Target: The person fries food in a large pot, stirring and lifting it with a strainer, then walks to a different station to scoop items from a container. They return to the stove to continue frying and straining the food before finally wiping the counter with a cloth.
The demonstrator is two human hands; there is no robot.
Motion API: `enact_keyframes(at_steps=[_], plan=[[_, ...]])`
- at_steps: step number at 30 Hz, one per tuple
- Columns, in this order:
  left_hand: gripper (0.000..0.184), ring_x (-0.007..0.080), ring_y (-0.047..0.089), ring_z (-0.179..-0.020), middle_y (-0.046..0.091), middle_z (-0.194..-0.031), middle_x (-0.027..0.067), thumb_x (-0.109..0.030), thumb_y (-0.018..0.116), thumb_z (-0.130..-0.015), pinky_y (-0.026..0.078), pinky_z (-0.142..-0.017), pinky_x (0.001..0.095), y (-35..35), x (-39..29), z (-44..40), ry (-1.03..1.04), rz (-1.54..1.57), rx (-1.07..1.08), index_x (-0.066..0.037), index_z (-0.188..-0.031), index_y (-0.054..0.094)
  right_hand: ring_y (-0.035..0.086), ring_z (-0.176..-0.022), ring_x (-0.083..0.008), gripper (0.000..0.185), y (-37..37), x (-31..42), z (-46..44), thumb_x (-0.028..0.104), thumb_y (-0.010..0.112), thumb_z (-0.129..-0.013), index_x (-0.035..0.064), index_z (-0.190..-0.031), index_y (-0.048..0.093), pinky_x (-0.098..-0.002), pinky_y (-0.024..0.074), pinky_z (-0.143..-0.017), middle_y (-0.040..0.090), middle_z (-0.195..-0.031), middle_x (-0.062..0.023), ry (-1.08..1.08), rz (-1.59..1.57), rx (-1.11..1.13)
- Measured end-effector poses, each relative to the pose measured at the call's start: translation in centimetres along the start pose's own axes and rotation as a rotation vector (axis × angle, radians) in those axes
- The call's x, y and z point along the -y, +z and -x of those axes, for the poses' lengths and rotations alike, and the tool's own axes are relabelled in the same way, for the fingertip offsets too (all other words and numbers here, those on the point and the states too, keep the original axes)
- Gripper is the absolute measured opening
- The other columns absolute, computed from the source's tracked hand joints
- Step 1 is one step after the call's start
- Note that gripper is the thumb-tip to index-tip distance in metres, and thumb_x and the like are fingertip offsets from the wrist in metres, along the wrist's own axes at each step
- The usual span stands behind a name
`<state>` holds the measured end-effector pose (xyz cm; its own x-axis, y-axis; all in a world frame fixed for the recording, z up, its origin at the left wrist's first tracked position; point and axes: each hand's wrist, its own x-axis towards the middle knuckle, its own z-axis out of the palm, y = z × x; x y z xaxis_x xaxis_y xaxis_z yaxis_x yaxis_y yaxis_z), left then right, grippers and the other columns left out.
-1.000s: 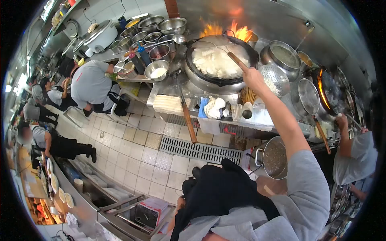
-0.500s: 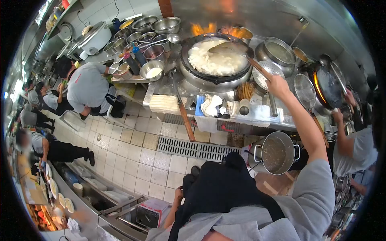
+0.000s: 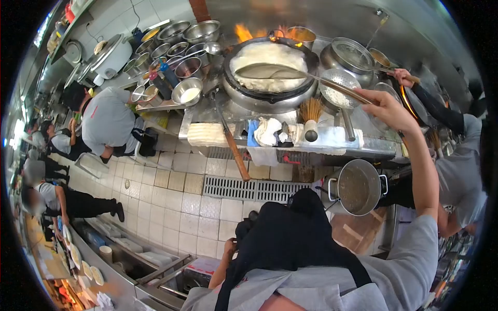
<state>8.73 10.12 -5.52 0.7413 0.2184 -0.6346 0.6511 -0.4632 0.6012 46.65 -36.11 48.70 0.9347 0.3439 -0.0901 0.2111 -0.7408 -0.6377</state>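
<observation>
Head view, and the right hand (image 3: 386,106) is out at right of centre, its grip closed around the wooden handle of a broad metal wok spatula (image 3: 272,71)! That long blade slants across the upper middle of the frame, over the wok (image 3: 262,97); whether its edge touches the food below cannot be told from this angle. And look at the white food (image 3: 270,54), a pale, lumpy mass spread wide inside the black rim, with orange flames (image 3: 243,32) leaping just beyond it.

Down at lower centre hangs the left hand (image 3: 230,248), low beside the black apron (image 3: 282,233), its grip partly hidden, so no telling whether the fingers are spread or pressed together.

Over to the right of the wok, a perforated skimmer (image 3: 340,85) rests with white bits in its bowl, handle pointing toward the front edge of the steel surface (image 3: 199,114). Between skimmer and wok, near that edge, stands a bamboo brush (image 3: 312,111), bristles up; left of it, a crumpled white cloth (image 3: 267,129) and a folded towel (image 3: 211,133). Lower right, a two-handled pot (image 3: 359,166) holds brownish liquid. And at the right of the frame, a co-worker's hand (image 3: 403,78) grasps a wooden-ended handle!
</observation>
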Motion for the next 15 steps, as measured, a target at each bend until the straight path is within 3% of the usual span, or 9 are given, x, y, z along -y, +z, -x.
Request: enact_keyframes(at_steps=[6, 8, 10, 13, 15], plan=[[0.029, 0.0201, 0.063, -0.060, 0.064, -0.069, 0.0153, -0.013, 0.063, -0.069, 0.049, -0.053, 0.0308, -1.9, -4.3, -0.9, -0.004, -0.085, 0.018, -0.002, -0.096, 0.064, 0.053, -0.094, -0.0140, 0.044, 3.0, 0.2, -1.8, 0.011, 0.055, -0.082, -0.0006, -0.124, 0.046, -0.0291, 0.0412, -0.085, 0.058, -0.112, -0.0143, -0.075, -0.082, 0.007], [0.029, 0.0204, 0.064, -0.061, 0.064, -0.070, 0.0158, -0.015, 0.063, -0.069, 0.049, -0.054, 0.0306, -2.0, -4.6, -0.7, -0.048, -0.027, -0.006, -0.003, -0.096, 0.064, 0.054, -0.083, -0.0123, 0.044, 4.1, 1.1, -1.4, 0.012, 0.053, -0.084, 0.0008, -0.125, 0.045, -0.0271, 0.0436, -0.077, 0.061, -0.101, -0.0119, -0.041, -0.112, -0.026], [0.030, 0.0210, 0.064, -0.063, 0.064, -0.071, 0.0168, -0.018, 0.064, -0.070, 0.049, -0.056, 0.0305, -1.5, -4.5, 0.0, -0.112, 0.078, -0.032, -0.003, -0.096, 0.064, 0.048, -0.060, -0.0060, 0.043, 5.3, 1.2, -1.0, 0.015, 0.050, -0.087, 0.0038, -0.128, 0.043, -0.0214, 0.0417, -0.055, 0.056, -0.073, -0.0013, 0.128, -0.248, 0.001], [0.031, 0.0251, 0.065, -0.070, 0.064, -0.076, 0.0192, -0.020, 0.062, -0.072, 0.050, -0.062, 0.0331, -0.2, -2.4, 0.6, -0.109, -0.052, -0.020, -0.004, -0.098, 0.063, 0.037, -0.050, -0.0027, 0.042, 7.8, 1.1, -1.2, 0.016, 0.048, -0.089, 0.0060, -0.129, 0.042, -0.0189, 0.0319, -0.043, 0.043, -0.063, 0.0054, 0.304, -0.516, 0.025], [0.032, 0.0281, 0.064, -0.076, 0.064, -0.081, 0.0197, -0.021, 0.061, -0.072, 0.050, -0.067, 0.0350, 1.5, 2.0, 0.1, -0.062, -0.162, -0.002, -0.005, -0.100, 0.063, 0.038, -0.051, -0.0039, 0.041, 10.3, 0.2, -1.9, 0.017, 0.049, -0.088, 0.0064, -0.128, 0.044, -0.0203, 0.0313, -0.043, 0.045, -0.063, 0.0045, 0.264, -0.499, -0.023]])
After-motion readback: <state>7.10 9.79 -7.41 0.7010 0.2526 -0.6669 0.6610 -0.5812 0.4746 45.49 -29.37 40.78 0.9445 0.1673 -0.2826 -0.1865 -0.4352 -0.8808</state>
